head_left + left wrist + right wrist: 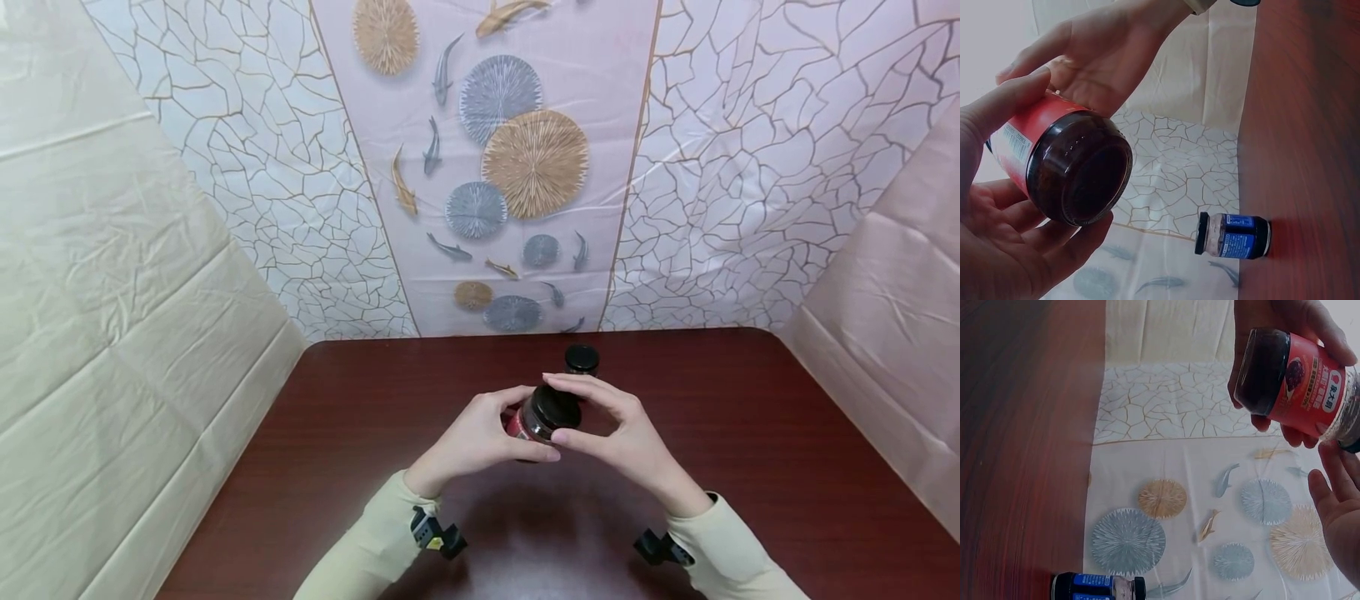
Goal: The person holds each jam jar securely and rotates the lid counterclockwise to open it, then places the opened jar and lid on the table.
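A glass jar (1310,387) with a red label and dark contents is held tilted above the table, its black lid (557,407) toward the right hand. My left hand (472,437) grips the jar's body, thumb on one side and fingers on the other. The right hand (637,442) pinches around the lid, thumb at the front and fingers at the back. In the left wrist view the jar's dark base (1085,175) faces the camera. Behind the hands, a second jar (1235,236) with a blue label and black lid stands upright on the table.
The dark reddish wooden table (375,392) extends to either side of the hands. A patterned cloth (517,275) with fish and round motifs hangs behind its far edge, and plain pale cloth (150,333) hangs at the left.
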Tool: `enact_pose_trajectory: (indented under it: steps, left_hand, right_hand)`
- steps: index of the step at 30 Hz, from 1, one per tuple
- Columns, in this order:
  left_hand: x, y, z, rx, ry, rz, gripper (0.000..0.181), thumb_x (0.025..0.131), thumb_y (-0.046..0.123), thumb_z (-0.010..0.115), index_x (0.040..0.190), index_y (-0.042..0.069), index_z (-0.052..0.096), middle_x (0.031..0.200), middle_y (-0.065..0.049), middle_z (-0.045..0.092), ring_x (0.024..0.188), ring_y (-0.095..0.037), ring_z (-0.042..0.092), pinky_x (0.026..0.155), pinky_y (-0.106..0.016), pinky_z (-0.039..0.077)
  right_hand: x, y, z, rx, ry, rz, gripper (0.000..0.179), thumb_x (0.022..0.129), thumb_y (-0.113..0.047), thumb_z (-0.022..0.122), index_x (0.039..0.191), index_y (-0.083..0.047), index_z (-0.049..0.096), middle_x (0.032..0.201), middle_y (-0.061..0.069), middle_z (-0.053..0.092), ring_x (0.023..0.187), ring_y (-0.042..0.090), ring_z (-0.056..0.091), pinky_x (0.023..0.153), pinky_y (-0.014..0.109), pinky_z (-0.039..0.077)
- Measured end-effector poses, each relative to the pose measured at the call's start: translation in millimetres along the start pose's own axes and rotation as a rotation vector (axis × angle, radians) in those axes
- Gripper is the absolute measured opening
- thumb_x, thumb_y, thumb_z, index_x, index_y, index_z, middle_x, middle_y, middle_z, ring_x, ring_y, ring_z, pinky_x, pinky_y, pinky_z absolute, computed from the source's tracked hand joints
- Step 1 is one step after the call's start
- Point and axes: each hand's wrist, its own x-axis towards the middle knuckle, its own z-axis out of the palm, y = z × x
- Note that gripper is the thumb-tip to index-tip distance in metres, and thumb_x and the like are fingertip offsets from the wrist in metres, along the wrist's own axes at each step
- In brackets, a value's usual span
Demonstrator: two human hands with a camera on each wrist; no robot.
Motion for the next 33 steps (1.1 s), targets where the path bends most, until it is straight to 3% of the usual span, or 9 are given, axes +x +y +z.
enact_pose_trajectory:
  steps: [6,13,19,23,29,33]
  left_hand:
    - [-0.2,-1.0,-0.1,0.013,0.003,-0.011,0.062,0.075,0.039,0.089,0.13,0.022,0.064,0.103,0.012,0.069,0.085,-0.009,0.063,0.071,-0.025,0.051]
    - [1.5,-0.7,3.5,0.011,0.004,-0.016,0.059,0.075,0.038,0.09,0.126,0.022,0.065,0.093,0.01,0.068,0.075,-0.009,0.06,0.064,-0.024,0.049]
    - [1.6,-1.0,6.4,-0.005,-0.01,-0.006,0.048,0.076,0.039,0.089,0.115,0.025,0.065,0.077,0.007,0.063,0.065,-0.01,0.058,0.058,-0.024,0.047]
    - [1.5,-1.8,7.2,-0.013,-0.017,0.001,0.05,0.076,0.04,0.088,0.118,0.025,0.065,0.074,0.007,0.06,0.064,-0.011,0.055,0.056,-0.024,0.045]
    - [1.4,-3.1,6.1,-0.029,-0.022,0.003,0.053,0.076,0.037,0.09,0.121,0.024,0.066,0.077,0.007,0.064,0.067,-0.01,0.058,0.059,-0.024,0.047]
    - [1.8,-5.4,5.6,-0.032,-0.025,-0.002,0.054,0.076,0.037,0.089,0.123,0.024,0.066,0.093,0.01,0.069,0.078,-0.009,0.063,0.066,-0.025,0.05]
  right_hand:
    - [-0.7,1,-1,0.006,-0.021,0.031,0.063,0.08,0.008,0.08,0.138,-0.005,0.06,0.139,0.01,0.06,0.132,0.022,0.051,0.105,0.027,0.042]
    - [2.4,0,4,0.038,-0.023,-0.006,0.063,0.078,0.011,0.079,0.137,-0.001,0.06,0.137,0.014,0.059,0.129,0.022,0.052,0.101,0.027,0.046]
    - [5.5,0,10,-0.003,-0.014,-0.057,0.061,0.077,0.008,0.082,0.133,-0.003,0.063,0.132,0.012,0.062,0.125,0.021,0.055,0.096,0.025,0.049]
    - [6.9,0,13,-0.015,-0.017,-0.079,0.059,0.077,0.008,0.082,0.132,-0.003,0.064,0.13,0.012,0.063,0.122,0.02,0.056,0.095,0.024,0.049]
    - [6.3,0,13,-0.035,-0.008,-0.037,0.059,0.082,0.006,0.079,0.136,-0.006,0.061,0.132,0.008,0.064,0.125,0.02,0.057,0.101,0.026,0.045]
    - [3.3,0,11,-0.046,0.0,0.028,0.062,0.084,0.002,0.079,0.14,-0.011,0.059,0.136,0.004,0.063,0.128,0.019,0.056,0.104,0.025,0.043]
